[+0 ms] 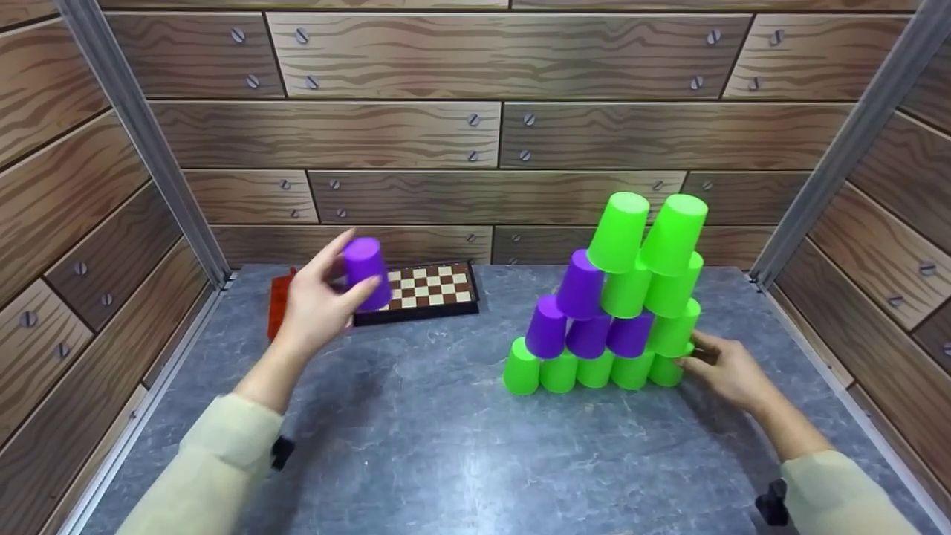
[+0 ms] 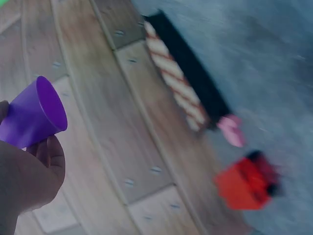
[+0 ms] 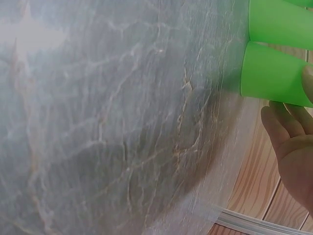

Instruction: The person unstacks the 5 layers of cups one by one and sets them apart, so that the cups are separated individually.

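Observation:
A purple cup point(image 1: 364, 276) is pinched in the left hand point(image 1: 316, 301), mouth down, above the left side of the table; its rim also shows in the left wrist view. To the right stands a stepped wall of upside-down cups. Its bottom row is several green cups point(image 1: 594, 369). Over these sit three purple cups point(image 1: 548, 327) and a green one point(image 1: 674, 329), then a purple cup point(image 1: 581, 284) and two green ones. Two green cups point(image 1: 624, 234) form the top. My right hand point(image 1: 732, 371) lies at the right end, its fairly straight fingers and thumb beside the lowest end cup point(image 3: 274, 73).
Behind the left hand lies a checkered game board point(image 1: 438, 288) with a dark edge. A red object point(image 1: 279, 301) is partly hidden by that hand, and a small pink item point(image 2: 231, 129) lies near the board. Wood-patterned walls enclose the grey table point(image 1: 431, 416).

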`<state>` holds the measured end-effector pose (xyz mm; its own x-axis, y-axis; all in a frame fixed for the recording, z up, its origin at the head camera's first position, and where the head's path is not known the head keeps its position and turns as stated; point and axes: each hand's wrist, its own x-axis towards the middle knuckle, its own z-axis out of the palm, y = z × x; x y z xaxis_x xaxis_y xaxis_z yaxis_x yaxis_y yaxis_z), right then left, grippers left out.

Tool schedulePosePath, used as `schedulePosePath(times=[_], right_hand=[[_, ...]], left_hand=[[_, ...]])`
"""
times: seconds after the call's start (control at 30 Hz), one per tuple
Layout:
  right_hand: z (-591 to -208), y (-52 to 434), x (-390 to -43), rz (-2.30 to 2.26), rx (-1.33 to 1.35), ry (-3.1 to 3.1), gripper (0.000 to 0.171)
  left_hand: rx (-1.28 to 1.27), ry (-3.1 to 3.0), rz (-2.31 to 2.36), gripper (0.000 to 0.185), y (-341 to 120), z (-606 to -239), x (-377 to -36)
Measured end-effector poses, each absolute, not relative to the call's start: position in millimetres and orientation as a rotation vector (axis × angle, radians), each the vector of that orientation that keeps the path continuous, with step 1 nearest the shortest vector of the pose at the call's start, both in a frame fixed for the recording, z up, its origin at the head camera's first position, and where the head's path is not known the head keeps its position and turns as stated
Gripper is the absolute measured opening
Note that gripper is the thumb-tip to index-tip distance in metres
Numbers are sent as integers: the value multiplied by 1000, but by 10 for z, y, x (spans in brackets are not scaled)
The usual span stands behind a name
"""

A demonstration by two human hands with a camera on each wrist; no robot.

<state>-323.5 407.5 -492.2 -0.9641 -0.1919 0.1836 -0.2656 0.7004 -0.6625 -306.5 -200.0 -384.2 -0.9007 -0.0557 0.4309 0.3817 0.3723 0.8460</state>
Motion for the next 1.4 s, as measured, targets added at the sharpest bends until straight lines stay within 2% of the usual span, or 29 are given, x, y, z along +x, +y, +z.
schedulePosePath(times=[0.27, 0.6, 1.0, 1.4], right_hand=[[-4961, 4054, -3235, 1152, 406, -2787, 61], [-4931, 4074, -3255, 1139, 390, -2775, 62], [-4957, 4088, -3236, 1149, 387, -2778, 63], [-4943, 4060, -3229, 1151, 377, -2775, 63]], left_hand=[[-136, -2281, -1508, 70, -2435, -4344, -3030], [23, -2405, -1512, 65, -2801, -4767, -2921], [155, -2518, -1535, 67, -2981, -5027, -2865], [220, -2547, -1570, 70, -3026, -5108, -2883]])
